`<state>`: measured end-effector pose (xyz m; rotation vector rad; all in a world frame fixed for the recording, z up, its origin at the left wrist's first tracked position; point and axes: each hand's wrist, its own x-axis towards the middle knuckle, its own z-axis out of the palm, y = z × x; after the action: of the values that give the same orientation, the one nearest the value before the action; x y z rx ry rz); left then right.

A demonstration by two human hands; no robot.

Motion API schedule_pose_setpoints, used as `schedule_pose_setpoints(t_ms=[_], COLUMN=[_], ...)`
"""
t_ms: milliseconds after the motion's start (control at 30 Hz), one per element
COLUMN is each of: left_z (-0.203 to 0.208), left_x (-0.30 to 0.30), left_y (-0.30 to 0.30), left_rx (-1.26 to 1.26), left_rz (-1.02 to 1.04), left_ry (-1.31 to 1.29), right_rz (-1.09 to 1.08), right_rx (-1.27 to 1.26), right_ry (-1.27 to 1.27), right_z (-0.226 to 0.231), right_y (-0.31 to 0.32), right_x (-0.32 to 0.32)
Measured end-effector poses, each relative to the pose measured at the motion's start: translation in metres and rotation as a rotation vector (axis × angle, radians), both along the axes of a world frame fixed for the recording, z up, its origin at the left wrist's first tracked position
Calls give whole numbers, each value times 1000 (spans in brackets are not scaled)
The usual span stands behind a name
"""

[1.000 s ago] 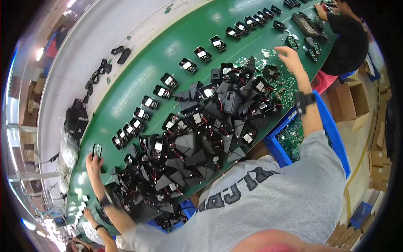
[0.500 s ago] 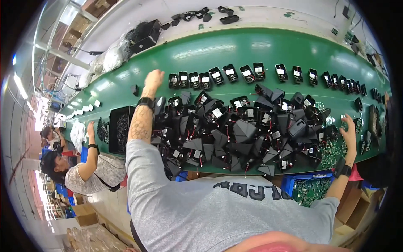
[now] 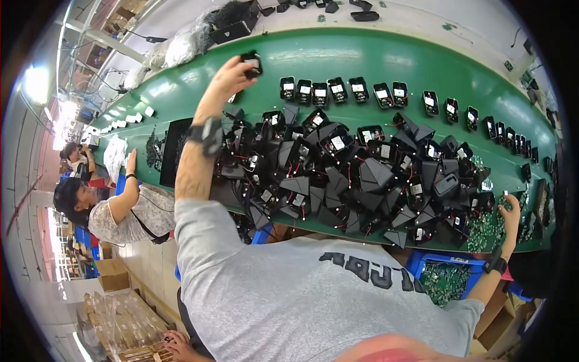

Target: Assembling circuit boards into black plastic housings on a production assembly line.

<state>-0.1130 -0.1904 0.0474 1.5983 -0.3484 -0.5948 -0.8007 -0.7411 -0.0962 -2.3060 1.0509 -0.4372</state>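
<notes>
The person's left hand (image 3: 232, 78) is stretched out over the far left part of the green tabletop (image 3: 386, 51), its fingers closed around a small black plastic housing with a pale patch inside (image 3: 252, 63). This housing is left of a curving row of similar black open-topped housings with white rectangular parts inside (image 3: 320, 93), which runs along the tabletop toward the far right. The right hand (image 3: 511, 211) is well apart from the left one, above the right end of the tabletop, with its fingers bent; a tiny pale spot shows at their tips, and I cannot tell whether they grip anything. Just beside that hand, to its left, lie scattered small green circuit boards (image 3: 482, 232). Between the two arms spreads a large heap of black angular plastic casings with red wires (image 3: 374, 175), nearer the person than the row. Below the near right edge stands a blue plastic bin (image 3: 416, 260) holding more green boards (image 3: 446, 280). On the left, a co-worker in a light patterned top (image 3: 148, 211) is at the same tabletop.
</notes>
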Motion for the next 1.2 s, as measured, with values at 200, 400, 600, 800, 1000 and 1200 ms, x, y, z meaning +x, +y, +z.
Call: schedule_pose_setpoints(t_ms=[200, 400, 600, 800, 1000, 1200], left_z=[4, -6, -15, -33, -57, -56], left_x=[-179, -258, -285, -295, -295, -298], left_y=[27, 8, -35, -63, -35, -45], left_rx=[-412, -499, -498, -457, -472, -445], left_rz=[-111, -428, -428, -418, -228, -240], left_ry=[401, 707, 641, 670, 684, 668], right_rz=[-89, -196, -112, -349, -498, -278], right_rx=[-215, -372, -228, -100, -257, -278], right_ry=[-118, -195, -475, -425, -479, -116], right_z=[30, 30, 127, 46, 33, 23], right_y=[9, 8, 202, 131, 194, 251], right_x=[31, 25, 148, 127, 61, 70])
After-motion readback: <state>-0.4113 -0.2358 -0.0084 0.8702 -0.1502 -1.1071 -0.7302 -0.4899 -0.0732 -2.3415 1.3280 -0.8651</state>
